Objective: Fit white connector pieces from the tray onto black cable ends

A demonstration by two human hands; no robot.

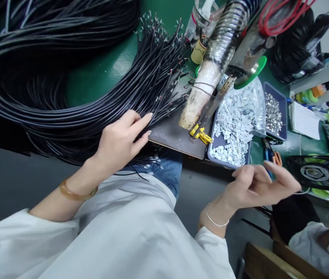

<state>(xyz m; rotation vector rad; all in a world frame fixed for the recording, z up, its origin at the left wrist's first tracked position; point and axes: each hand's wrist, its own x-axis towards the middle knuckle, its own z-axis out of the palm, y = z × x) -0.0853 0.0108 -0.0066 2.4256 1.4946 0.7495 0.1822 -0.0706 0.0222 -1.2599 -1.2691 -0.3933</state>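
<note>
Your left hand (pixel 120 140) rested on the near side of the black cables (pixel 91 112), its finger and thumb tips apart. The cables looped over the left part of the green table (pixel 95 87), their ends near the stained white tube (pixel 196 99). Your right hand (pixel 259 188) hung near the close edge of the tray (pixel 225 163) of small white connectors (pixel 230 145). Its fingers were bent and blurry, so I couldn't tell if they pinched anything. A hard tug might have pulled the cables off the near edge, since they looked heavy. A bump from your right hand might have spilled the connectors.
</note>
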